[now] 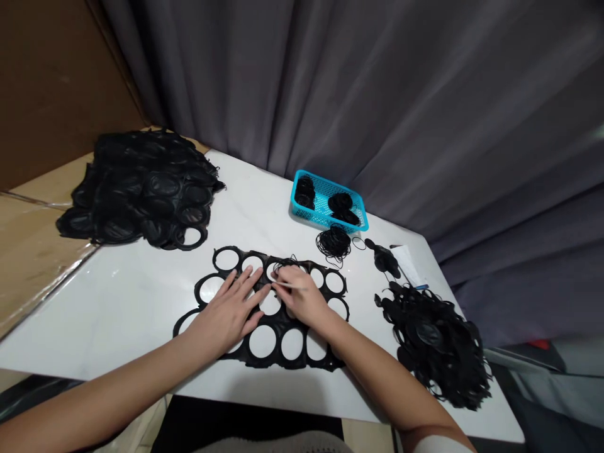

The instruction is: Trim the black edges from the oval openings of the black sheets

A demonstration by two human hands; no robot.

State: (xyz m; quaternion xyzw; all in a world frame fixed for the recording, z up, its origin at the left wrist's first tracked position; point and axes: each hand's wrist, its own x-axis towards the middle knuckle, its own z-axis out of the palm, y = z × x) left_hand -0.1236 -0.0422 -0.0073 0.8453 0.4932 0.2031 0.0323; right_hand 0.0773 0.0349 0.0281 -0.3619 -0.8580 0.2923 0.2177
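My left hand (226,311) lies flat on a black perforated rubber sheet (277,324), fingers spread and holding nothing. The sheet has rows of round holes and lies on a white table top (117,302). My right hand (302,294) rests on the sheet's upper part, pinching a thin pale stick (287,284) whose tip points left among fine black rubber rings. Both hands hide parts of the sheet.
A large heap of black punched sheets (141,195) lies at the far left, and a tangled black heap (434,340) at the right. A blue plastic basket (295,189) holds black rings. A loose bundle of rings (333,244) lies below it. A grey curtain (377,107) hangs behind.
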